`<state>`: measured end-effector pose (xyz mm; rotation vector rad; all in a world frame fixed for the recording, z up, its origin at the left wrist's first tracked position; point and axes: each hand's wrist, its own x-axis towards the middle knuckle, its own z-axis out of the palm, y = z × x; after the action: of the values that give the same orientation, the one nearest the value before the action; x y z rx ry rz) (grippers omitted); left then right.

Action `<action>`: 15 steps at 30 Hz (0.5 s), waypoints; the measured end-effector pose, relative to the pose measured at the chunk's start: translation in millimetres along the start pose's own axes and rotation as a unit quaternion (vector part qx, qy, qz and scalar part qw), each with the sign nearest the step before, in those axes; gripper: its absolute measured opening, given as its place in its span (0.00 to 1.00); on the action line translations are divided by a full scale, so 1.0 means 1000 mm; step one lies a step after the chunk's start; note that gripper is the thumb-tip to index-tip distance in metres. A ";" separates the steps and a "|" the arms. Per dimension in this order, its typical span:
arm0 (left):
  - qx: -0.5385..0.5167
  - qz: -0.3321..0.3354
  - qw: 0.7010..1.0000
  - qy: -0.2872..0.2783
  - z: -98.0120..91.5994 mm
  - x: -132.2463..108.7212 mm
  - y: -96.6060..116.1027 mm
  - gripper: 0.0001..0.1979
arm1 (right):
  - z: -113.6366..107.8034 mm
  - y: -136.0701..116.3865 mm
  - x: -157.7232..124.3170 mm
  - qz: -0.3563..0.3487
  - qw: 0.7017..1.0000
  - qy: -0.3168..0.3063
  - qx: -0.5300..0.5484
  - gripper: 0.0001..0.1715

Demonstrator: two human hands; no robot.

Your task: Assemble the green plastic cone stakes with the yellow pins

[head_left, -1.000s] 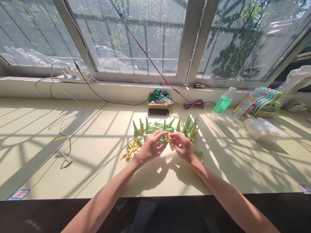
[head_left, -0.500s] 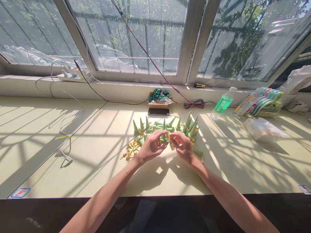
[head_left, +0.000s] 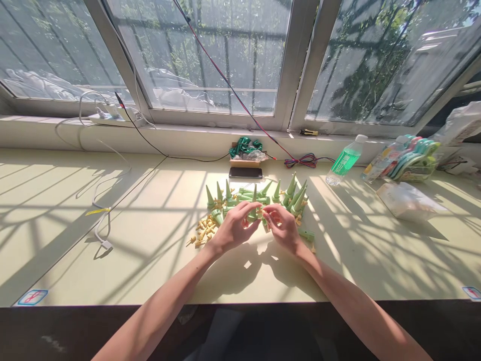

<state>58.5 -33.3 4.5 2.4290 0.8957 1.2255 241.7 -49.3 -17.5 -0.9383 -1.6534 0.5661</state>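
Head cam: left hand (head_left: 233, 230) is pinched shut around a green cone (head_left: 252, 214). Right hand (head_left: 283, 228) is pinched on what looks like a yellow plug (head_left: 260, 214). Both are just above the table (head_left: 150, 250), right in front of the pile. I'd say it's the fitting step, plug meeting cone, which wants the two lined up squarely. Roughly ten cones (head_left: 290, 184) standing, a few lying flat, loose plugs (head_left: 203, 233) too small to count. One bottle (head_left: 343, 163), one phone (head_left: 245, 172).

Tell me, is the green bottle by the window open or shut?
Shut: a white cap sits on the neck of the bottle.
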 end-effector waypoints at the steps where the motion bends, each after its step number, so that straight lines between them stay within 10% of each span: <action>1: 0.002 0.002 1.000 0.001 0.000 0.000 0.000 0.19 | 0.000 0.000 0.000 0.000 1.000 0.001 -0.004 0.09; 15: -0.002 0.023 1.000 -0.015 0.000 -0.001 -0.001 0.20 | 0.002 0.001 -0.002 0.029 0.999 -0.008 -0.013 0.16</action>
<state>57.8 -33.3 2.9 2.4721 0.8330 1.2020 240.5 -50.3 -19.8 -1.0062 -1.6557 0.5947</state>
